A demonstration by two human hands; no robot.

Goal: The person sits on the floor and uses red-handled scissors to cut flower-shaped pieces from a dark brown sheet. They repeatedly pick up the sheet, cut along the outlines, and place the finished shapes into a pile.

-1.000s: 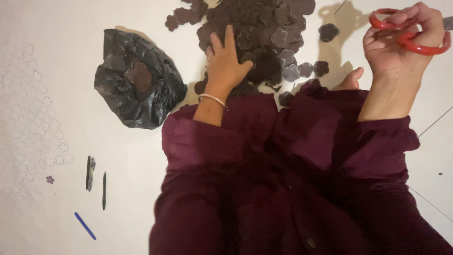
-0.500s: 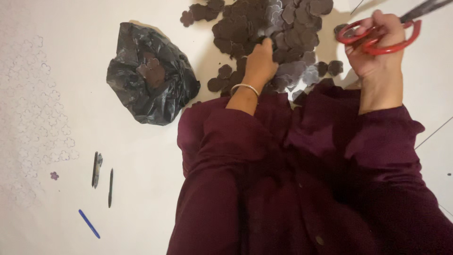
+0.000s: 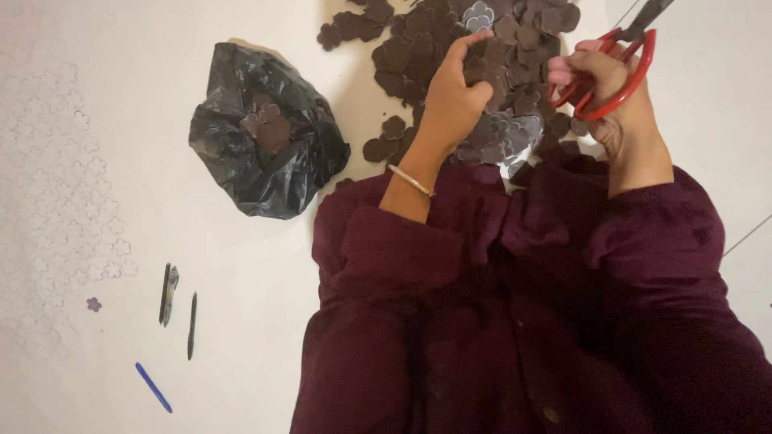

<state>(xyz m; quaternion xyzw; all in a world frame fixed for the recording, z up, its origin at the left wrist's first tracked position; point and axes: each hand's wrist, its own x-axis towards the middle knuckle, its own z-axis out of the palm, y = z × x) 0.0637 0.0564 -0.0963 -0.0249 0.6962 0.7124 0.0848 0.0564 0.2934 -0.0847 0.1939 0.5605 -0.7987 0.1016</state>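
Note:
My left hand (image 3: pixel 454 92) rests on a heap of dark brown flower-shaped cutouts (image 3: pixel 410 48), its fingers curled and pinching at pieces on top of the pile. My right hand (image 3: pixel 603 84) is closed around the handles of red scissors (image 3: pixel 615 68), blades pointing up toward the top right. The two hands are about a hand's width apart, both over the near edge of the heap. A thin bangle (image 3: pixel 410 181) circles my left wrist. Maroon sleeves (image 3: pixel 515 305) fill the lower middle of the view.
A crumpled black plastic bag (image 3: pixel 261 141) holding a few cutouts lies left of the heap. On the white surface at lower left lie two dark pens (image 3: pixel 178 301), a blue pen (image 3: pixel 153 387) and one small purple flower piece (image 3: pixel 94 305). Faint flower outlines mark the left side.
The view has shifted so the heap sits higher and the bag further right. My right hand with the scissors has come in toward the heap; my left hand's fingers have curled onto the cutouts.

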